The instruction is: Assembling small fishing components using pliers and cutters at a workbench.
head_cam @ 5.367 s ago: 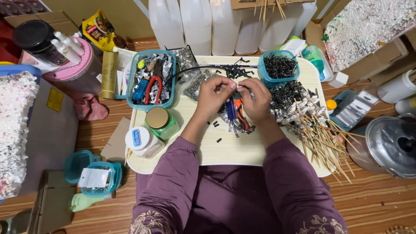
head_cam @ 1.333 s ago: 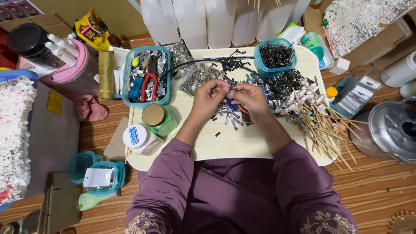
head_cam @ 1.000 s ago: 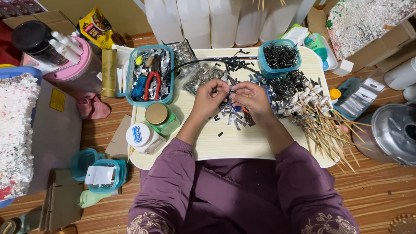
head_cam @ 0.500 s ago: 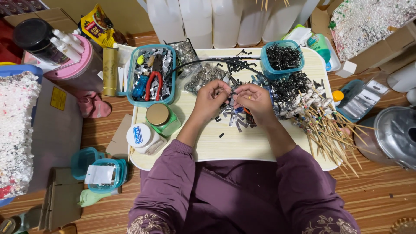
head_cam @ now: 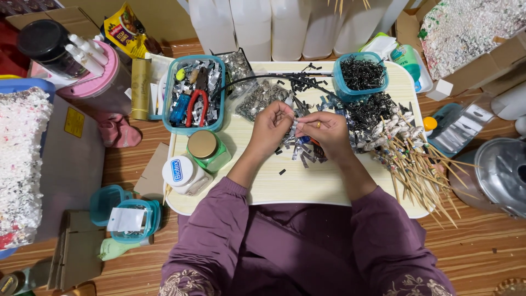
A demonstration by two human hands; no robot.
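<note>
Fingertips of the left hand [head_cam: 270, 127] and right hand [head_cam: 326, 130] pinch 1 small silver foil strip [head_cam: 294, 127] between them, above scattered foil pieces [head_cam: 303, 151] on the pale lap table [head_cam: 307, 183], beside the skewers [head_cam: 422, 170].

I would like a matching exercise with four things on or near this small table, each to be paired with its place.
Things:
1. red-handled pliers
2. gold-lidded green jar
3. wooden skewers
4. small silver strip

Places:
A. fanned over the table's right edge
B. between the left hand and right hand
C. inside the teal tray
D. just below the teal tray

Pairs: 1-C, 2-D, 3-A, 4-B
</note>
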